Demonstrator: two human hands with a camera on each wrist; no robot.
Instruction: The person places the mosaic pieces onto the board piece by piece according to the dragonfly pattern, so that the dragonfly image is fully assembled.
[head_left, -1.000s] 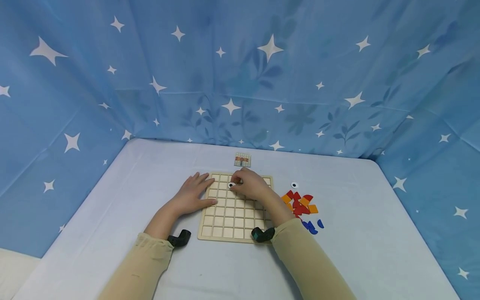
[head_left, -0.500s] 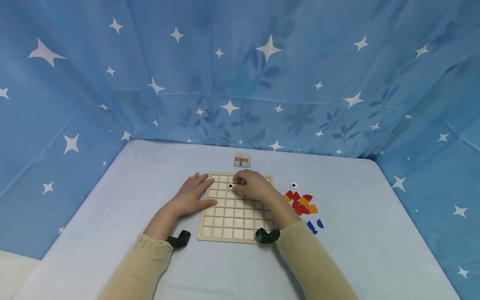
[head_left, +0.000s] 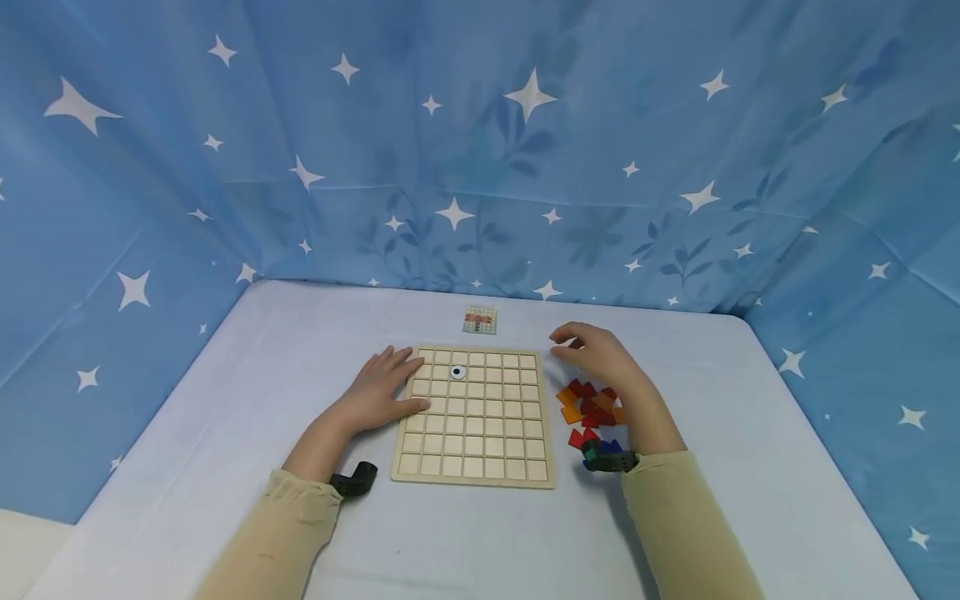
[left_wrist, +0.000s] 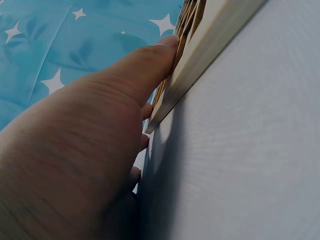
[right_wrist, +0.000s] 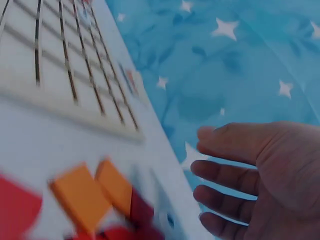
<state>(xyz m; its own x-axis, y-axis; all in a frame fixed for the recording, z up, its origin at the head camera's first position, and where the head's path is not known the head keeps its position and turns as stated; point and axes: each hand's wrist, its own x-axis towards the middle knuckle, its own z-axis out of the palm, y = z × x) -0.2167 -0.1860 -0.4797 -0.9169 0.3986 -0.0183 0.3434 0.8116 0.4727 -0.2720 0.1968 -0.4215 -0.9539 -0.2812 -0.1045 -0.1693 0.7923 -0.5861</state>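
A wooden grid board [head_left: 483,485] lies on the white table, with one round white eye piece [head_left: 458,372] in its upper left part. My left hand [head_left: 378,392] rests on the board's left edge, fingers spread; in the left wrist view the thumb [left_wrist: 155,60] lies over the rim. To the right of the board, my right hand [head_left: 600,354] hovers above the table with relaxed fingers and nothing in them. Beneath it lies a pile of red and orange pieces [head_left: 592,408]; orange squares [right_wrist: 82,192] show blurred in the right wrist view. The second eye piece is hidden in the head view.
Behind the board lies a small pattern card [head_left: 480,320] with a coloured figure on a grid. Blue pieces [head_left: 615,447] sit partly behind the right wrist's black camera [head_left: 606,458]. A blue curtain [head_left: 480,167] with white stars stands along the table's back and sides.
My right hand has let go of the eye piece, leaving it on the board, and has moved right to above the loose pieces. The left hand has stayed on the board's edge.
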